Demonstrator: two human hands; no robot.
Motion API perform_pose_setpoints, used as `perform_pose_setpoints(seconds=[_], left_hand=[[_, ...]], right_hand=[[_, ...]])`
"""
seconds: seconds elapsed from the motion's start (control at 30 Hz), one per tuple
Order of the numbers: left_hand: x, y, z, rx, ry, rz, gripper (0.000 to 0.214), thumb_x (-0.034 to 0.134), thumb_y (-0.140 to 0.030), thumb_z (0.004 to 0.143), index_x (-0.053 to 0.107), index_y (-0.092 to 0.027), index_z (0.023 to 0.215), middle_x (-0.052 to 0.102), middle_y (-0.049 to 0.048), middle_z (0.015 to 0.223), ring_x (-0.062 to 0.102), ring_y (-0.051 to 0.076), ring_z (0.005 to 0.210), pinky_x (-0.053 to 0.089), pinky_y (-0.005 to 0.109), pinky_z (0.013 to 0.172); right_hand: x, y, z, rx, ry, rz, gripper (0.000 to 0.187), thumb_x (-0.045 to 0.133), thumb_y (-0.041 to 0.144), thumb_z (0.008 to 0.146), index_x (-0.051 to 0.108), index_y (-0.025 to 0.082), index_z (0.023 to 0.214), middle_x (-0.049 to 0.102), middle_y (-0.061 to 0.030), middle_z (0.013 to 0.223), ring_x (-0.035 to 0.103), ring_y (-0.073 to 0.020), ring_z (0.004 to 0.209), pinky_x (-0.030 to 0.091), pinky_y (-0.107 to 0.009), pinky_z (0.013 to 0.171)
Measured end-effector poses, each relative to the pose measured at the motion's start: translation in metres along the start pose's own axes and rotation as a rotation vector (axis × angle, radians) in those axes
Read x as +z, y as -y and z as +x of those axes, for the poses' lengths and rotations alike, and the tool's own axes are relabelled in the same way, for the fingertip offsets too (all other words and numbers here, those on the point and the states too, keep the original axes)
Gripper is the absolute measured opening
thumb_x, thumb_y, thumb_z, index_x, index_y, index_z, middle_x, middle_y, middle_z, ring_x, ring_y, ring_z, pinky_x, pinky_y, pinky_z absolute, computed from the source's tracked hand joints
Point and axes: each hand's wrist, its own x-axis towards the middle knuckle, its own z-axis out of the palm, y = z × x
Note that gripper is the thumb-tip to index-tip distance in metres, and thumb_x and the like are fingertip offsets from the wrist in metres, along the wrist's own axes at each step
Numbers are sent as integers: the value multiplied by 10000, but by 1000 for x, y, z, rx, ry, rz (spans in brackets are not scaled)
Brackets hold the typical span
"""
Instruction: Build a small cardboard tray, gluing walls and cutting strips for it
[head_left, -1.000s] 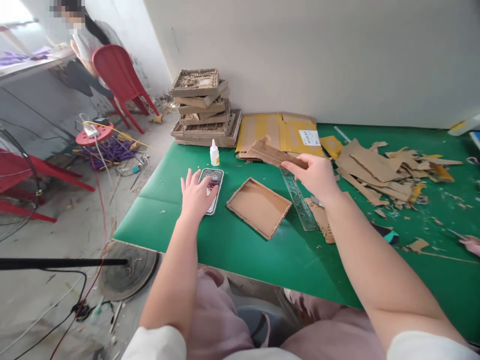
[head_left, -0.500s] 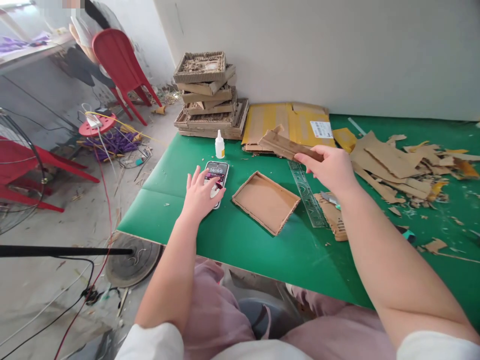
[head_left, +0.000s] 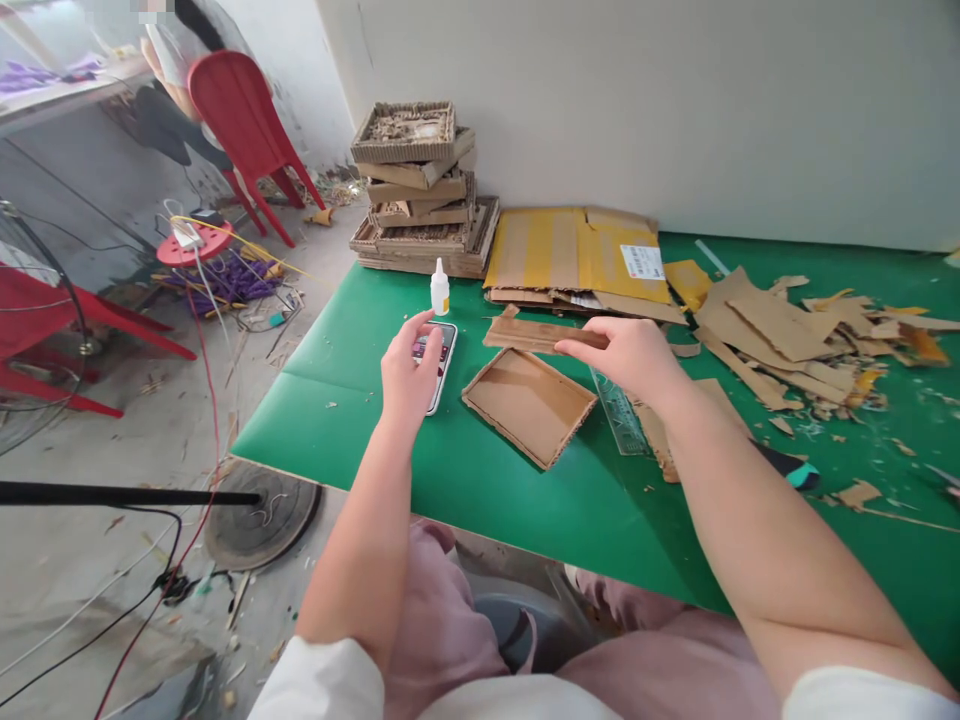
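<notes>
My right hand (head_left: 628, 357) grips one end of a brown cardboard strip (head_left: 529, 332), which points left above the far edge of a shallow cardboard tray (head_left: 531, 405). My left hand (head_left: 411, 368) is raised with thumb and fingers apart, holding nothing. Partly behind it lies a smartphone (head_left: 445, 368) on the green tabletop. A small white glue bottle (head_left: 440, 290) stands upright just beyond the phone. To the right of the tray, partly covered by my right hand and forearm, is a clear plastic ruler (head_left: 621, 415) beside cardboard pieces (head_left: 655, 440).
Stacked cardboard trays (head_left: 409, 190) stand at the back left beside a flattened, yellow-taped carton (head_left: 574, 250). Cardboard scraps (head_left: 795, 330) spread over the right side, near a dark-and-teal tool handle (head_left: 799, 470). Another person (head_left: 176, 65) sits by a red chair (head_left: 236, 115).
My left hand has lifted off the phone and turned, its fingers drawing closer together. My right hand has brought the cardboard strip lower and leftward, now nearly level over the tray's far edge.
</notes>
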Motion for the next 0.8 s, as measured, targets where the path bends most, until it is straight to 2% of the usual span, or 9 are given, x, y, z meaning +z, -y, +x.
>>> perform_pose_setpoints(seconds=[0.07,0.17,0.3,0.43,0.53,0.67,0.8], left_hand=[[13,-11,1,-17,104,-170,334,513,-353,872,578,-195,1160,684,44,977,639,144,893,497,266,806],[31,-26,1,1,285,-345,349,563,-363,842,576,-197,1148,668,26,921,625,132,872,488,240,769],[41,-34,-3,16,425,-297,297,650,-283,769,609,-221,1056,645,5,903,609,128,801,478,227,693],[41,-32,-6,-22,461,-340,350,639,-240,763,579,-234,1108,644,2,929,589,111,716,467,219,619],[44,-29,-7,-21,416,-319,365,638,-198,753,587,-231,1112,659,6,971,596,118,769,478,227,674],[49,-27,-7,1,381,-278,326,661,-203,740,628,-230,1063,678,-11,899,613,119,764,479,235,705],[52,-27,-7,13,400,-275,179,658,-193,736,662,-200,915,674,-30,732,625,115,691,468,231,663]], right_hand=[[-1,2,-1,-45,52,-2,530,535,727,709,481,224,550,489,-10,524,424,-151,522,263,-282,521],[-6,4,-3,-54,81,1,558,526,746,701,455,219,532,471,-1,513,409,-138,510,248,-279,517],[-12,-1,-4,-33,123,71,534,565,722,695,485,211,564,454,23,525,382,-117,509,252,-275,521],[-13,-5,-2,-7,210,91,489,569,691,718,534,216,608,473,30,529,396,-118,505,261,-273,513],[-13,-6,-1,14,288,93,474,510,661,779,552,216,621,524,24,543,418,-118,490,276,-274,504],[-13,-8,0,22,256,112,545,426,686,808,567,202,601,525,7,532,456,-131,507,282,-274,500],[-13,-14,1,33,245,128,594,416,734,783,586,195,602,506,5,525,451,-133,509,278,-270,486]])
